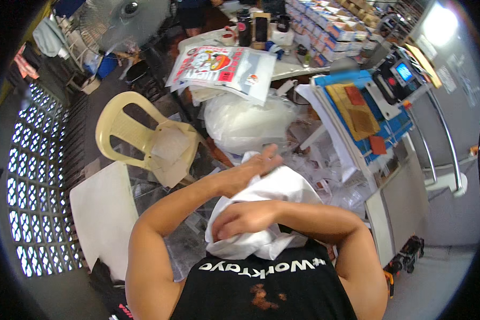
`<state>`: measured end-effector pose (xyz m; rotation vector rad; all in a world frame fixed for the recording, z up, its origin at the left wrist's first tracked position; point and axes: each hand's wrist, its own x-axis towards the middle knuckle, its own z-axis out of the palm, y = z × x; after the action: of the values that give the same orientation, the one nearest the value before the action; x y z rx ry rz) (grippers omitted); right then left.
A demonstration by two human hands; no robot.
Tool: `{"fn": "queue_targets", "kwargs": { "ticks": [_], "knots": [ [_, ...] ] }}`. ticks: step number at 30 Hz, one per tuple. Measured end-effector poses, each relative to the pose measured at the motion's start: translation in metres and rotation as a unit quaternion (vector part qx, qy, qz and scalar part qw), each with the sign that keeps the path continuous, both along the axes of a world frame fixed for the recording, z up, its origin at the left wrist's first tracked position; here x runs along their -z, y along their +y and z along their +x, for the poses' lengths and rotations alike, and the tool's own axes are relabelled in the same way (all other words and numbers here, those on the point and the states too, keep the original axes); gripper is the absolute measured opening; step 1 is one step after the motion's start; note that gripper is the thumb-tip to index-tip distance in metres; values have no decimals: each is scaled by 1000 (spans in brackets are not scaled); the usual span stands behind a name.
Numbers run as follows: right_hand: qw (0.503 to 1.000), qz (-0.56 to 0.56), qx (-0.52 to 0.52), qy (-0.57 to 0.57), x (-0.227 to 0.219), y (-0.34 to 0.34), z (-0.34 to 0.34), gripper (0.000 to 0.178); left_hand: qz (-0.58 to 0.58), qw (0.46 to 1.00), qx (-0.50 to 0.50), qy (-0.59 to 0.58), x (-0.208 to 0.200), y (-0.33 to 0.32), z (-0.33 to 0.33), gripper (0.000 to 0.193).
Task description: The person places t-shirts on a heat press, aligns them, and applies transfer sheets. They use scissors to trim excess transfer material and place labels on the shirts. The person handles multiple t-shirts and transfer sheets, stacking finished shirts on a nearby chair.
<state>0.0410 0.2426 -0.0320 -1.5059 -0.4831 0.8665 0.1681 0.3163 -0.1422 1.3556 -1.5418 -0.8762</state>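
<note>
A crumpled white sheet (288, 186), cloth or thin plastic, is bunched up in front of my chest; I cannot tell which material it is. My right hand (245, 218) is closed on its near left part, fingers curled into the folds. Farther out, my left hand (256, 169) lies at the sheet's far upper edge, fingers stretched and a little apart, slightly blurred. My forearms cross the sheet from both sides. Just beyond my left hand sits a large translucent plastic bag (245, 120), filled out and pale.
A cream plastic chair (128, 128) with cardboard on its seat stands left, beside a white tabletop (101, 208). Printed plastic bags (224, 69) lie on the far table. At right is a blue-topped bench with a machine (400, 74). Plastic scraps litter the floor; a fan (128, 21) stands far left.
</note>
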Motion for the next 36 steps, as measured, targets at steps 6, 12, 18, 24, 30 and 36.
{"fn": "queue_targets", "kwargs": {
  "ticks": [6,12,18,24,30,36],
  "knots": [
    [892,-295,243,-242,-79,-67,-185,67,85,951,283,88,2,-112,-78,33],
    [407,-672,593,-175,-57,-112,-372,48,-3,991,96,96,-67,-181,-114,33],
    [209,-542,807,-105,-20,-147,-535,43,-294,812,192,-465,-168,-229,-211,27],
    [89,-513,846,-115,-35,-181,-664,19,-186,947,182,-189,-202,-343,-231,6],
    [0,-509,855,-98,-129,-343,-771,33,-141,988,-36,-55,-239,-497,-293,19],
    [222,-598,770,-18,-137,-581,-803,30,-139,959,-59,-241,-224,-726,-344,31]
  ]
}}
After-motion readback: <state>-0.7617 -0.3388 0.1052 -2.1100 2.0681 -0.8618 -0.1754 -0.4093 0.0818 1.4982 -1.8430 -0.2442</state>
